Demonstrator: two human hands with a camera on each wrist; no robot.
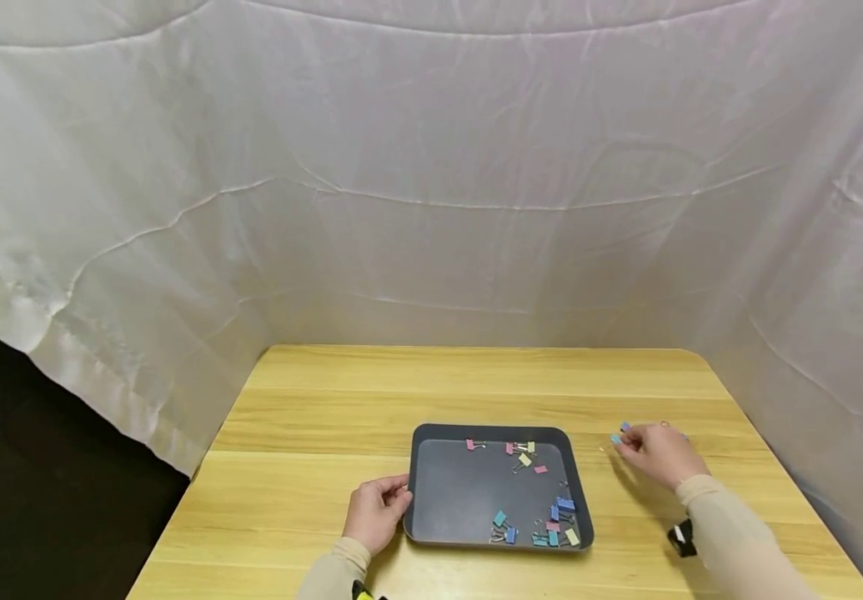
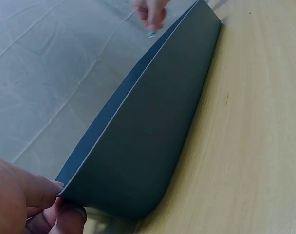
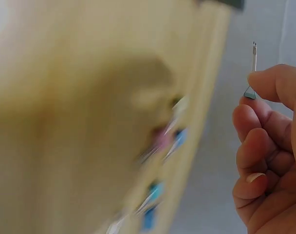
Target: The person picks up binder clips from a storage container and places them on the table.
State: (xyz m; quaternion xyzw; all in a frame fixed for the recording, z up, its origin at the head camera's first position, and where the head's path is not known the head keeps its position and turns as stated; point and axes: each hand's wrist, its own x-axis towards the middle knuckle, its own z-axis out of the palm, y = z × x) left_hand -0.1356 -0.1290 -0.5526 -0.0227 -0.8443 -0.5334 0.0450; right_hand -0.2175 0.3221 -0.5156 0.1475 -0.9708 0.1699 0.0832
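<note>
Apparently mid-collection, the right hand pinches a teal binder clip above the table, right of the tray the left hand grips, so carrying the clip there seems called for.

Arms spread apart, the left fingers pinch while the raised right fingers curl inward, pinching too.
</note>
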